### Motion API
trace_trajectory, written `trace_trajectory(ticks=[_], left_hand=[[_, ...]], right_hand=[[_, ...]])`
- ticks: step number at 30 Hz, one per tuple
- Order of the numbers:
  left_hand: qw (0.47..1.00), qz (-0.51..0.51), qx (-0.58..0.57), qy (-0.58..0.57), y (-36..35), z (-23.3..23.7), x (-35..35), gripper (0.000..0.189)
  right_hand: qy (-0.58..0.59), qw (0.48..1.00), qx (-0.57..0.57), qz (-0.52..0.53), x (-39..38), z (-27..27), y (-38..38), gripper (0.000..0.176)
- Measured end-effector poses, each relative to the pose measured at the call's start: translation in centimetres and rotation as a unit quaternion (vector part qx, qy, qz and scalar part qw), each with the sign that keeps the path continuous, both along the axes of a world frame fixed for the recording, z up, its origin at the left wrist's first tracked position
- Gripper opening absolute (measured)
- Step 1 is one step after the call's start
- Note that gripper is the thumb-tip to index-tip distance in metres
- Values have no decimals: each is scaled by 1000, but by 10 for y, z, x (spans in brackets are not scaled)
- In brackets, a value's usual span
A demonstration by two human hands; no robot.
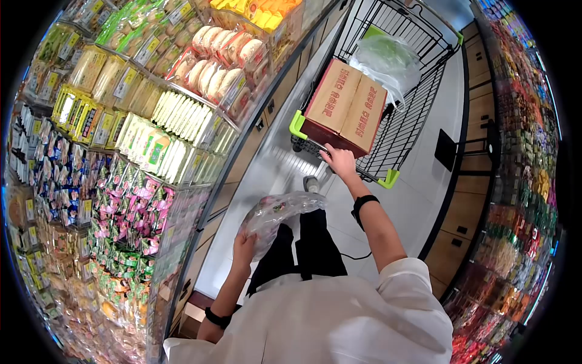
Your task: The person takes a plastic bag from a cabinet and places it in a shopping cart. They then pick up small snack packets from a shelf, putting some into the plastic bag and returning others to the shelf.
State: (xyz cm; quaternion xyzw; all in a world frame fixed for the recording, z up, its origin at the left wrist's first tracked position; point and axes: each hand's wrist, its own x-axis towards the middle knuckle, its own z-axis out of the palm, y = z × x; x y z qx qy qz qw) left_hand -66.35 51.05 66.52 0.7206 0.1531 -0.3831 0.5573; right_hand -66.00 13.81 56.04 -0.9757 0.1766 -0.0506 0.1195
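The left hand (244,247) clasps a clear crinkled plastic bag (279,212), leaving the right hand (339,162) closed on the black wire cart (418,103) to steer.

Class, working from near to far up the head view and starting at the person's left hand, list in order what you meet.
left hand → clear plastic bag → right hand on the cart handle → cardboard box → pale green plastic bag
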Motion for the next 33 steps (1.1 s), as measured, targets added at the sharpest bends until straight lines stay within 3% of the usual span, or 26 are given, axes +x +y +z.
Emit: trace_trajectory(ticks=[5,8,15,18,20,24,26,28,29,30,31,33], left_hand=[[1000,-17,6,3,37,31,-8,15],[998,-7,4,-66,71,16,-27,14],[995,-61,61,-51,150,64,-44,14],[989,-75,29,-124,161,109,-54,16],[988,14,49,-144,128,176,-64,16],[981,98,45,-162,137,244,-67,27],[955,106,60,-271,149,265,-73,38],[917,-7,47,-395,162,279,-72,47],[869,-93,43,-484,170,283,-69,51],[810,-165,35,-562,170,288,-68,56],[756,-211,18,-619,165,297,-68,60],[758,-211,-7,-617,140,317,-77,62]], right_hand=[[-3,1000,6,-5,-20,-4,56,30],[-7,1000,12,-7,-36,-8,89,32],[-25,999,21,5,-76,-8,155,32],[-35,999,26,10,-93,-10,178,32],[-44,998,34,10,-104,-13,195,32],[-63,995,71,12,-127,-13,224,31],[-49,996,80,12,-134,-11,235,31],[6,993,114,34,-143,-10,244,30],[-44,978,202,5,-147,-30,250,30],[-163,981,100,37,-149,-57,259,30],[-21,991,128,32,-154,-19,261,31],[-29,995,98,21,-156,-34,274,28]])
